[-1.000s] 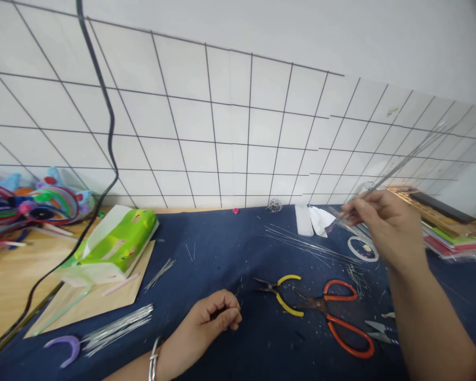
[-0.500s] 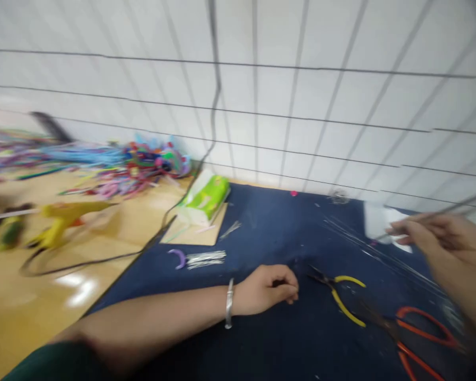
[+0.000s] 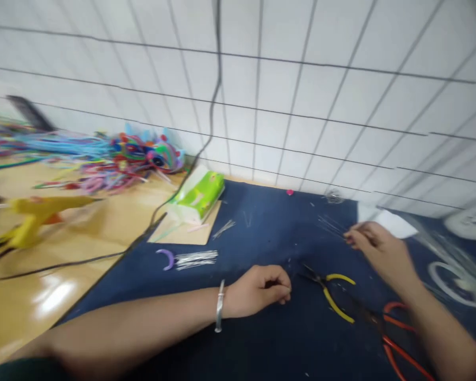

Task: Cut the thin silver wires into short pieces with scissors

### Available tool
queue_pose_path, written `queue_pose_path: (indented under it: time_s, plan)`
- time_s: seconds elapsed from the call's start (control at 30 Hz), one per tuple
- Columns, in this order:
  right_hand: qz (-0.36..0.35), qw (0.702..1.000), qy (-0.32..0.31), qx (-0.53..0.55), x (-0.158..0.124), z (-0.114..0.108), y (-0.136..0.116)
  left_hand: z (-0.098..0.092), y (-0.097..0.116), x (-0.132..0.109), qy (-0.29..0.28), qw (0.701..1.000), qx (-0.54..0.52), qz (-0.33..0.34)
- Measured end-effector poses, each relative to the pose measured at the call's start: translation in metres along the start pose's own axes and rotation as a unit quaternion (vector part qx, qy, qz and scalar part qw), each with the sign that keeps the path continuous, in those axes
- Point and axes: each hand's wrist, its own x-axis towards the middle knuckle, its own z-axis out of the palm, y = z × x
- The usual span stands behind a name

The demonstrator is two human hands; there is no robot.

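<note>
My left hand [image 3: 257,291] rests on the dark blue mat, its fingers curled into a pinch; anything inside them is hidden. Farther right, my right hand [image 3: 381,254] reaches low over the mat with thumb and fingertips pinched at the ends of thin wires [image 3: 331,226]. How many of these it grips I cannot tell. Between the hands lie pliers with yellow handles [image 3: 339,304], jaws pointing left. An orange-handled cutting tool [image 3: 404,349] lies nearer me, partly covered by my right forearm. White paper [image 3: 396,223] is just behind my right hand.
A purple crescent [image 3: 165,259] and a bundle of short silvery wires [image 3: 196,259] lie left on the mat. Beyond are a green tissue pack [image 3: 202,196], a yellow glue gun [image 3: 39,214] with its cord, and colourful pipe cleaners [image 3: 71,148]. A white ring [image 3: 454,284] lies right.
My right hand has moved left, from beside the white paper to the thin wires on the mat. My left hand keeps its pose. The view has shifted slightly right.
</note>
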Motion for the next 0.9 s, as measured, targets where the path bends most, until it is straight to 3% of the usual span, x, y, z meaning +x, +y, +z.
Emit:
queue_pose_path:
  time_s: [0.13,0.4,0.67,0.9]
  plan:
    - [0.02,0.999,-0.022,0.012,0.003,0.002,-0.008,0.002,0.0,0.003,-0.012,1.0,0.027,-0.006]
    - [0.009,0.999,0.021,0.04,-0.005,-0.002,-0.022,0.006,0.006,0.003,-0.014,0.999,0.049,-0.01]
    - [0.003,0.998,0.013,0.055,-0.007,0.003,-0.025,0.006,0.004,0.004,-0.006,0.999,0.033,-0.015]
    - [0.011,1.0,-0.006,-0.008,-0.008,0.005,-0.026,0.007,0.001,0.003,0.0,1.0,-0.013,-0.006]
